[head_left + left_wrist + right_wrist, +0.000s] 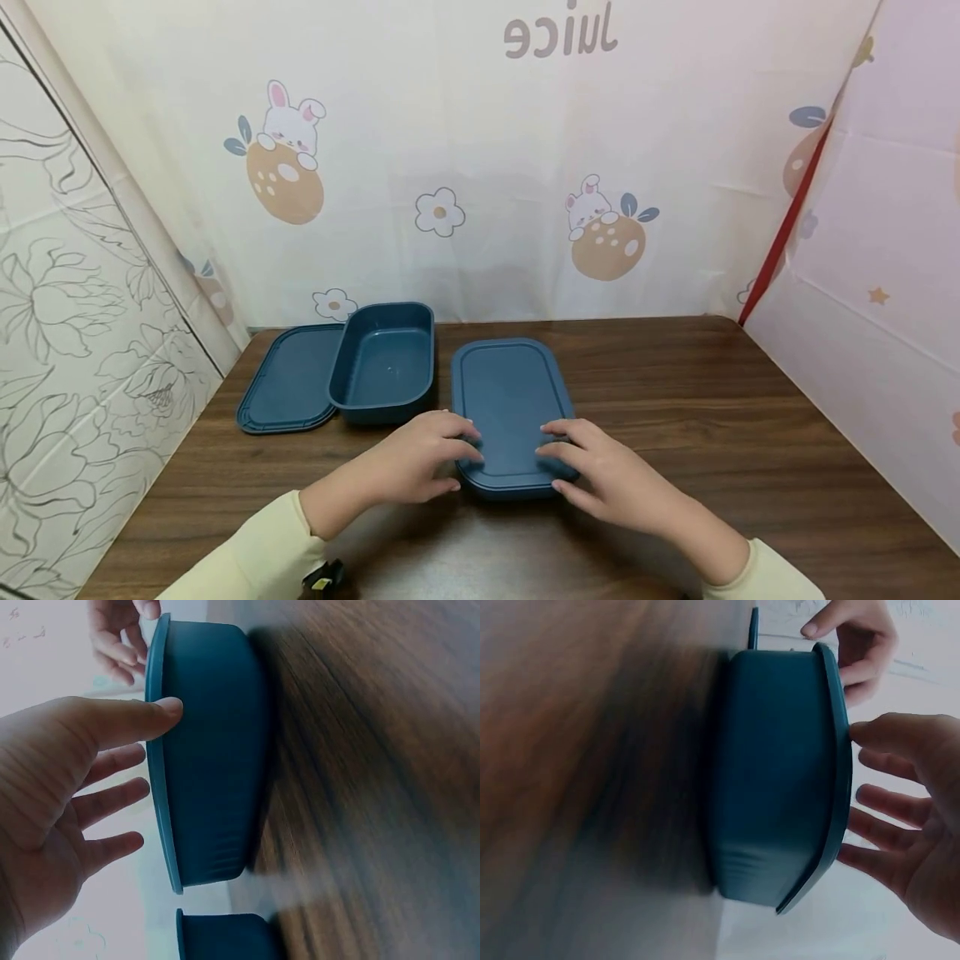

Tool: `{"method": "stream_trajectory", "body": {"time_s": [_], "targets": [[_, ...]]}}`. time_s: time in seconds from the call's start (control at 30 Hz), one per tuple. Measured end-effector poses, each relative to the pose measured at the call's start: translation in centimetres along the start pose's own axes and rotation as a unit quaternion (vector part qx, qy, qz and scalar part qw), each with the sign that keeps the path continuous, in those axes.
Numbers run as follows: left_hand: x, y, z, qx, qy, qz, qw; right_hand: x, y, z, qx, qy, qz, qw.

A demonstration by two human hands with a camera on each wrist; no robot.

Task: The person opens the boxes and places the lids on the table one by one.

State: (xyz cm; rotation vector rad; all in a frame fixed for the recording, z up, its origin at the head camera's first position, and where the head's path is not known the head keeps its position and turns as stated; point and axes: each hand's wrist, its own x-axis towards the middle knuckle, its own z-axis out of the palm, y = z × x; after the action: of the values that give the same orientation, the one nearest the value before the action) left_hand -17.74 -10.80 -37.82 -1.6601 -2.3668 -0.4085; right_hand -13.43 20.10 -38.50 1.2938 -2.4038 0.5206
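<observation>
A blue lidded food container (513, 408) stands on the table in front of me, its lid (159, 795) sitting flat along the rim. My left hand (416, 457) is at its near left corner, fingers loosely spread over the lid. In the left wrist view that thumb lies across the rim, with nothing gripped. On the opposite side, my right hand (615, 475) has its fingers spread over the lid's right edge. The right wrist view shows the right thumb and fingertips right at the lid's edge (840, 772).
Left of the lidded container stands an uncovered blue container (390, 367). A second blue lid (296, 379) lies flat beside it, partly hidden by its wall. A patterned curtain (480, 167) hangs behind the wooden table (660, 375). A small black object (324, 577) shows by the left sleeve.
</observation>
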Motion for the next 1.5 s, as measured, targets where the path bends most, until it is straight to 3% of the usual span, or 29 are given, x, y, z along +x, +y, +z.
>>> {"method": "stream_trajectory", "body": {"time_s": [0.13,0.37,0.77,1.33,1.5], "targets": [[0.6,0.1,0.2,0.002,-0.037,0.006,0.9993,0.8,-0.6,0.1,-0.028,-0.034,-0.022,0.9988],[1.1,0.3,0.2,0.002,-0.063,-0.007,0.9980,1.7,-1.6,0.4,-0.063,-0.077,-0.033,0.9945],[1.8,0.4,-0.6,0.011,-0.105,-0.017,0.9943,2.3,-2.2,0.4,-0.131,-0.083,-0.056,0.9863],[2.5,0.4,-1.5,0.008,-0.143,-0.021,0.9894,2.7,-2.1,-0.3,-0.123,-0.115,-0.046,0.9846],[2.5,0.4,-1.7,0.002,-0.142,-0.023,0.9896,2.8,-1.9,-0.4,-0.113,-0.119,-0.038,0.9857]]}}
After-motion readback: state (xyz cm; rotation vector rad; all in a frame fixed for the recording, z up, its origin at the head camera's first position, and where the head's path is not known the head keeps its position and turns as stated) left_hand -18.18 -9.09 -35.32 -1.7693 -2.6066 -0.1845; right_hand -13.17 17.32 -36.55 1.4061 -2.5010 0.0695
